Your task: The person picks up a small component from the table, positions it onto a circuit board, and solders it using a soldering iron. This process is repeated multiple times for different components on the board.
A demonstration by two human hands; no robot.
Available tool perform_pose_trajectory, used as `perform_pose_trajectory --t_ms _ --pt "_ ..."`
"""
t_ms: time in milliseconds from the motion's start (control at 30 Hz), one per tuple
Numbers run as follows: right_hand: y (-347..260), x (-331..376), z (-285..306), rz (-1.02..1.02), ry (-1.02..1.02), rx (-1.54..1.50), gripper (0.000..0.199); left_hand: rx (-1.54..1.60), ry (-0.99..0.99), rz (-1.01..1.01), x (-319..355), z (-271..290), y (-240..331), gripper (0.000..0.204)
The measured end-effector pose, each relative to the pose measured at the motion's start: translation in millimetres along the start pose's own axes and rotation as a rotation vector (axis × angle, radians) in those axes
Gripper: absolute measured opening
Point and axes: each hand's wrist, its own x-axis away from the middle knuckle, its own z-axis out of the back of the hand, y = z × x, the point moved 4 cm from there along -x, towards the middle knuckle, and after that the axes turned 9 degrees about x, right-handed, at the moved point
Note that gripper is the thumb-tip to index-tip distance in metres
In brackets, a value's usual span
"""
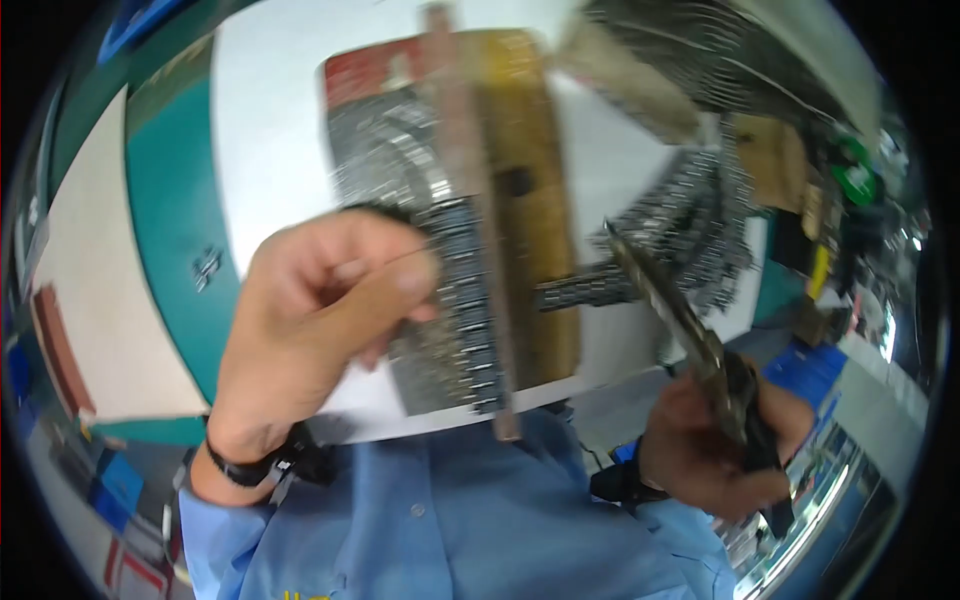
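In my right hand [705, 440] is a pair of long-nose pliers [690, 325], dark-handled, its tip pointing up and left over a heap of metal watch bands [690, 225]. My left hand [325, 300] is closed in a pinch, thumb against forefinger. Whatever it pinches is too small or blurred to make out. Right beside those fingertips, a dark metal watch band [462, 300] lies lengthwise along a reddish-brown strip [498, 330]. Under both is a board [545, 345], yellow-brown on its right side. On its grey left side lie many tiny metal bits [425, 365].
White sheet [270, 120] covers the work surface, with a green mat [165, 190] at the left carrying a few small links [206, 267]. Clear plastic bags [720, 60] lie at the far right. A green roll [853, 172] and other items crowd the right edge.
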Motion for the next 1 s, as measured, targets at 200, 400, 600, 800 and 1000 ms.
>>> perform_pose_trajectory --t_ms 200,400,600,800,1000 --pt "33.2 -46.7 82.0 -0.057 0.393 0.181 0.038 -0.007 0.032 -0.018 9.0 -39.7 5.6 0.009" --pt "47.9 -69.3 103.1 -0.272 0.216 0.581 0.038 -0.007 0.022 -0.011 21.7 -35.4 8.9 0.012" --pt "-8.8 -26.7 57.9 -0.15 0.273 0.285 0.05 0.059 -0.017 -0.021 33.0 1.0 13.5 0.015" --pt "-34.5 9.2 -3.7 -0.027 -0.029 -0.036 0.056 0.121 -0.013 -0.018 30.8 23.2 5.8 0.015" --pt "-35.4 15.5 -41.5 -0.022 -0.268 -0.238 0.041 0.053 0.014 -0.03 25.6 30.8 4.4 0.014"
